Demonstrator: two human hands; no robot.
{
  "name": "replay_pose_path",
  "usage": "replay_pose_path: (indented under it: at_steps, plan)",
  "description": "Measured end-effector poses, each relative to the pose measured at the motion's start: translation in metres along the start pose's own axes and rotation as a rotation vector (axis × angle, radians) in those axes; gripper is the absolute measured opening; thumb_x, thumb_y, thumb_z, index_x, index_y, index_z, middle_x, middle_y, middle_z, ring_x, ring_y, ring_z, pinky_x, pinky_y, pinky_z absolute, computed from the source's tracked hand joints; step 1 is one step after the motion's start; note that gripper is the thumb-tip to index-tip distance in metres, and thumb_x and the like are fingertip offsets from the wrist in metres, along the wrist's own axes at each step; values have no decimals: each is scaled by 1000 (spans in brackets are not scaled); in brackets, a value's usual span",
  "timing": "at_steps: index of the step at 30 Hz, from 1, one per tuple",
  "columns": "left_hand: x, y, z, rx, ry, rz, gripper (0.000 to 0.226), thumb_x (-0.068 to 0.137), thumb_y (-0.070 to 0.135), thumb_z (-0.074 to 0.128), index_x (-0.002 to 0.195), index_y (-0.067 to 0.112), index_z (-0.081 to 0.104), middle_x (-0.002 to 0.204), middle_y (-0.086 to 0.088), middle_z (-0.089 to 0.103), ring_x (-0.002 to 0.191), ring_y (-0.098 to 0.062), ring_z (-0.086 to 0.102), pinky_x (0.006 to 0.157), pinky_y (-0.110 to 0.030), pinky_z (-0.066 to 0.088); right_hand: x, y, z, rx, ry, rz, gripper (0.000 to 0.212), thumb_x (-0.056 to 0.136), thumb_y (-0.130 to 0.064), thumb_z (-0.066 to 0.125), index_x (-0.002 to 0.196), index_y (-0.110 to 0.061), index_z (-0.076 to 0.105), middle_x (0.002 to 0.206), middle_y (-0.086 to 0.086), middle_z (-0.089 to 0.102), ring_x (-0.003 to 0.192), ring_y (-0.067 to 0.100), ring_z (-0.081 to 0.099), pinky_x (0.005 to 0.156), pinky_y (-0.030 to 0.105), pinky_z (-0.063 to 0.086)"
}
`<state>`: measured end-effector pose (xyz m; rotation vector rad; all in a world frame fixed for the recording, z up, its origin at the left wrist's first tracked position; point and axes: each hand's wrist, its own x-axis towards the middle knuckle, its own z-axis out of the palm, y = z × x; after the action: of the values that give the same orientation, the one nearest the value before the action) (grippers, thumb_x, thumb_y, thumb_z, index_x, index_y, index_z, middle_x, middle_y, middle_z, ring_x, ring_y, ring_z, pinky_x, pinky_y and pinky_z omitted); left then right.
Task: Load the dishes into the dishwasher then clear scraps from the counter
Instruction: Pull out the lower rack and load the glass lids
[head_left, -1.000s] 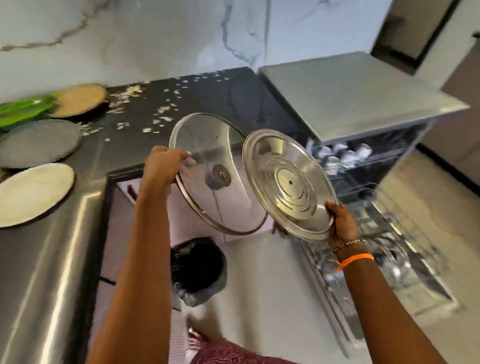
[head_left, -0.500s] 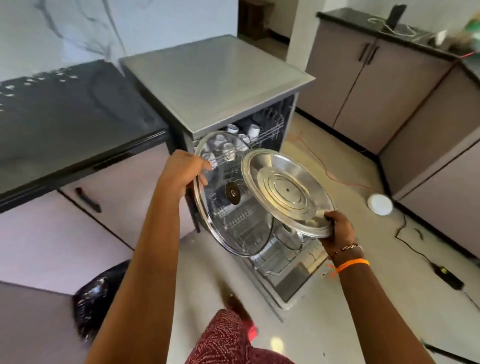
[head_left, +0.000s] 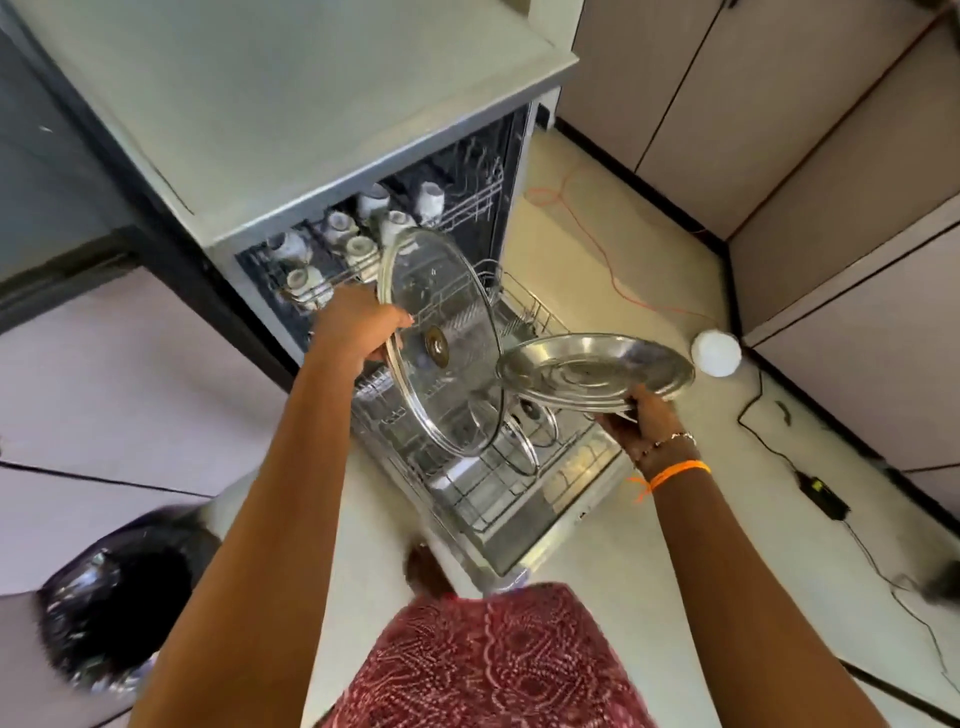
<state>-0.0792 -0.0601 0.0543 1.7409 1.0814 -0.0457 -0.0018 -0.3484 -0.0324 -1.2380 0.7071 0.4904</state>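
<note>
My left hand (head_left: 358, 330) grips the rim of a glass pot lid (head_left: 447, 322), held nearly upright over the open dishwasher (head_left: 291, 171). My right hand (head_left: 641, 418) holds a steel lid (head_left: 595, 371) by its near edge, almost flat, to the right of the glass lid. Below both, the lower rack (head_left: 498, 483) is pulled out over the open door and holds a few glass lids (head_left: 519, 447). White cups (head_left: 358, 244) sit upside down in the upper rack.
A black bin bag (head_left: 119, 592) stands on the floor at lower left. A white round object (head_left: 716, 353) and an orange cable (head_left: 613, 270) lie on the floor to the right, with black cables and an adapter (head_left: 826, 496). Cabinets line the right side.
The view has swung from the counter down onto the dishwasher. Both lids have come lower, over the pulled-out rack. The steel lid has tipped from facing me to nearly flat.
</note>
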Motion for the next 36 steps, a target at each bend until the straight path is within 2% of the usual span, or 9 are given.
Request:
replay_pose_path:
  at_steps: [3, 8, 14, 17, 19, 23, 27, 31, 36]
  plan:
    - [15, -2, 21, -25, 43, -60, 28, 75, 14, 70, 95, -4, 65, 83, -21, 68, 77, -32, 68, 75, -45, 58, 35, -11, -8, -83, 15, -16, 32, 90, 0, 44, 116, -18, 40, 83, 12, 56, 70, 23, 58, 66, 44, 55]
    - [23, -9, 67, -82, 175, -228, 18, 76, 14, 68, 73, -1, 58, 73, -15, 63, 69, -32, 65, 72, -41, 58, 89, -35, -21, -322, -24, -27, 36, 87, 0, 47, 115, -22, 43, 82, 8, 58, 70, 24, 57, 48, 30, 55]
    - [44, -34, 123, -251, 331, -391, 12, 74, 7, 64, 83, -1, 64, 78, -16, 66, 66, -27, 65, 74, -39, 58, 161, -69, -41, -647, -105, -101, 57, 64, -2, 59, 120, -9, 50, 101, 18, 61, 75, 29, 63, 57, 35, 54]
    - [48, -51, 159, -320, 391, -409, 19, 74, 5, 64, 92, 0, 67, 77, -13, 65, 62, -23, 62, 68, -35, 57, 200, -72, -48, -773, -110, -202, 57, 59, -11, 57, 116, -9, 54, 104, 16, 62, 90, 31, 61, 74, 45, 54]
    - [44, -61, 183, -385, 423, -415, 5, 77, 6, 63, 79, 7, 67, 70, -10, 62, 58, -21, 59, 66, -35, 55, 223, -66, -51, -916, -103, -302, 56, 58, -16, 54, 113, -4, 56, 102, 15, 63, 92, 25, 59, 83, 44, 52]
    - [43, -75, 219, -521, 491, -445, 23, 72, -5, 55, 72, 16, 65, 67, -8, 62, 57, -21, 58, 59, -27, 52, 254, -47, -54, -1101, -129, -458, 38, 76, 0, 56, 114, 3, 54, 103, 21, 64, 94, 33, 59, 77, 35, 44]
    - [47, -92, 242, -744, 500, -508, 22, 74, -5, 52, 81, 11, 65, 50, 2, 63, 47, -11, 60, 54, -18, 52, 282, -14, -59, -1169, -184, -588, 26, 79, 11, 46, 103, 8, 52, 92, 28, 63, 75, 30, 54, 61, 22, 31]
    - [62, -101, 266, -884, 500, -512, 19, 83, -2, 46, 86, 9, 62, 48, 2, 62, 50, -10, 61, 62, -23, 54, 306, 24, -63, -1243, -224, -610, 25, 80, 2, 45, 104, 3, 51, 95, 27, 63, 78, 33, 55, 68, 37, 43]
    - [78, -116, 287, -943, 533, -496, 16, 81, -3, 52, 84, 7, 64, 62, -5, 62, 58, -14, 62, 61, -23, 56, 333, 56, -58, -1220, -250, -545, 35, 82, -7, 45, 116, 2, 46, 107, 23, 63, 94, 33, 60, 77, 34, 43]
